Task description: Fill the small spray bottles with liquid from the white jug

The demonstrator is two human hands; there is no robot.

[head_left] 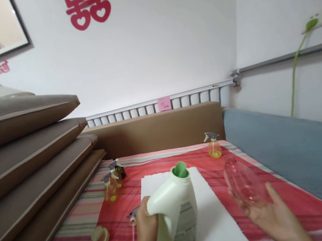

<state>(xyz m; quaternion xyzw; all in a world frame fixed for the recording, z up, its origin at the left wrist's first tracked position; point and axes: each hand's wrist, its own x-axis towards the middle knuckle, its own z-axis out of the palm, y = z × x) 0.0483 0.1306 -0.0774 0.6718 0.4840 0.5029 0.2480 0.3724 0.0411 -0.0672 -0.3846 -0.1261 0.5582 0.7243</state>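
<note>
Your left hand (145, 227) grips the handle of a pale green detergent jug (175, 209), standing uncapped on a white cloth (218, 215). Your right hand (273, 216) cradles a clear empty bottle (242, 183), tilted, just right of the jug. The jug's cap (100, 238) lies near left; three small spray bottles stand farther back.

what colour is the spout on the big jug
Green, on the pale jug in the left hand; head view.
</note>
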